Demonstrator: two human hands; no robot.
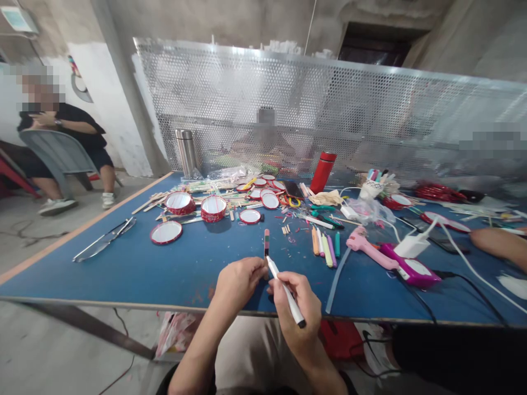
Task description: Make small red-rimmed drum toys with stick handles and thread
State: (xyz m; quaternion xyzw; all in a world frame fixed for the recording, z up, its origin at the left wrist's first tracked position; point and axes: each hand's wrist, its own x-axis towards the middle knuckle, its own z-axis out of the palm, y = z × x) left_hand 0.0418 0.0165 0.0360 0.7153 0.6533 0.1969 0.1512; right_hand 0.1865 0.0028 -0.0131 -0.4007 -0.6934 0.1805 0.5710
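Note:
My left hand (239, 282) is closed at the near side of the blue table, pinching the lower end of a narrow wooden craft stick (267, 240). Bands of pink, green and black colour the stick, which points away from me. A white marker (293, 308) with a black end is gripped in my right hand (302, 307), its tip touching or very close to the stick's dark part. To the right of the stick lie several markers (325, 247) in orange, green, purple and other colours. My fingers hide the stick's near end.
A pink glue gun (373, 249) with a long glue stick lies to the right, near a purple box (415, 272) and cables. Red-rimmed round pieces (214, 207), loose sticks and a red flask (323, 173) stand farther back. Glasses (105, 240) rest left; another person's arm (500, 247) reaches in right.

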